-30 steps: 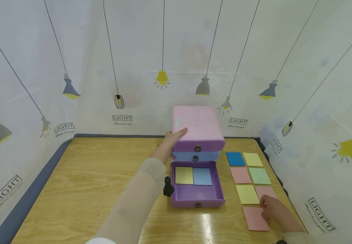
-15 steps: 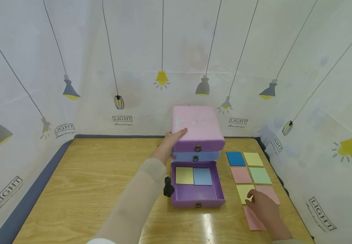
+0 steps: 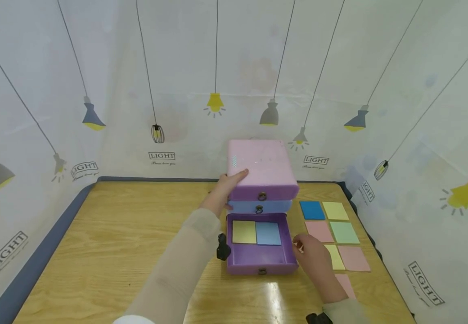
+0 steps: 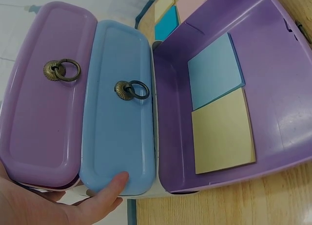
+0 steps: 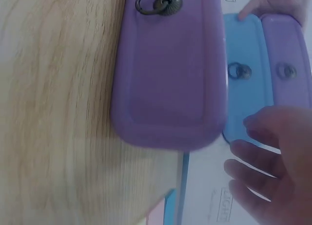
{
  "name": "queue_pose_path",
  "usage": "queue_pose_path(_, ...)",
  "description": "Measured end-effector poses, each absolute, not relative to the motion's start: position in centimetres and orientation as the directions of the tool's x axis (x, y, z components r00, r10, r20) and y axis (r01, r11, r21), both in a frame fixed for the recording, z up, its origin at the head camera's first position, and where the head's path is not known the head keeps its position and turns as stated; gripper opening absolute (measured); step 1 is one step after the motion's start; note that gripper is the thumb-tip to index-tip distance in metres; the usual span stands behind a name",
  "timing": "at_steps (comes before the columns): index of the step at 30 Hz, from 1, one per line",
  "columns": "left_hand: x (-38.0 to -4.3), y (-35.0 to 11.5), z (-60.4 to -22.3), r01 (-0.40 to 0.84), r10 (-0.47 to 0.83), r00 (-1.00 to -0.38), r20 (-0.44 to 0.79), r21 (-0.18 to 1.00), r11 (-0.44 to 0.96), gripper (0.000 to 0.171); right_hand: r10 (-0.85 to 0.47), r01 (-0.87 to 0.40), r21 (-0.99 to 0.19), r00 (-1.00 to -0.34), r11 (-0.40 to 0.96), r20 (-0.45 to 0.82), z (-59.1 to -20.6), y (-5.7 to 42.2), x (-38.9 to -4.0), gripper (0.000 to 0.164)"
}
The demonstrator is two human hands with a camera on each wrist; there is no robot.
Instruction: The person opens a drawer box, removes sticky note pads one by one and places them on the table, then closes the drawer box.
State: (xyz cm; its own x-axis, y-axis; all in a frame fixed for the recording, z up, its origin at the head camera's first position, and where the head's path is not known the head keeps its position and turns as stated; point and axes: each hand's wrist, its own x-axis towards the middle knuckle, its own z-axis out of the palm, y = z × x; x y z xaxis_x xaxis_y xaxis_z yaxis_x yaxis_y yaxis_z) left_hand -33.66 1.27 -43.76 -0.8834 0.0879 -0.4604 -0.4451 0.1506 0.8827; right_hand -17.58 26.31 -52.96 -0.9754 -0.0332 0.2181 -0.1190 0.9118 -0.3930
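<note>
My left hand (image 3: 223,191) grips the left side of a small drawer cabinet (image 3: 258,159), one finger lying on its pink top. Its thumb (image 4: 109,191) touches the light blue middle drawer front (image 4: 119,103). Below, a purple drawer (image 3: 258,258) is pulled out, bearing a yellow sticky-note pad (image 3: 244,232) and a light blue sticky-note pad (image 3: 268,233) side by side along its back. My right hand (image 3: 315,258) is at this drawer's right wall. In the right wrist view its fingers (image 5: 253,157) are loosely curled and hold nothing.
Several sticky-note pads lie in two columns right of the cabinet, among them a dark blue pad (image 3: 312,210), a green pad (image 3: 344,232) and a pink pad (image 3: 353,258). A nearer pink pad (image 3: 345,284) is partly behind my right arm. A lamp-printed sheet (image 3: 177,90) surrounds the table.
My right hand has left the nearest pink pad and moved left and forward over the yellow pad to the drawer's right side. The left hand and the drawer stay put.
</note>
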Motion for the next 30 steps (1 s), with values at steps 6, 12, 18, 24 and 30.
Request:
queue_pose_path(6, -33.8, 1.3, -43.8, -0.445, 0.076, -0.885, -0.460, 0.882, 0.152, 0.103, -0.143, -0.218, -0.309, -0.958, 0.926, 0.247, -53.9, 24.6, -19.8, 0.007)
queue_pose_path(12, -33.8, 1.2, -43.8, -0.443, 0.072, -0.887, -0.456, 0.884, 0.150, 0.102, -0.305, -0.355, -0.242, -0.926, 0.903, 0.221, -55.4, 23.7, -21.9, 0.016)
queue_pose_path(18, -33.8, 1.2, -43.9, -0.441, 0.086, -0.886, -0.456, 0.885, 0.152, 0.105, -0.405, -0.428, -0.100, -0.895, 0.898, 0.187, -56.4, 23.3, -23.5, 0.024)
queue_pose_path(24, -33.7, 1.2, -43.9, -0.448, 0.100, -0.880, -0.464, 0.882, 0.147, 0.106, -0.508, -0.505, 0.061, -0.848, 0.861, 0.153, -57.0, 23.4, -24.2, 0.029)
queue_pose_path(30, -33.6, 1.3, -43.8, -0.449, 0.095, -0.881, -0.463, 0.883, 0.141, 0.105, -0.534, -0.518, 0.157, -0.842, 0.841, 0.078, -57.4, 23.5, -25.0, 0.043)
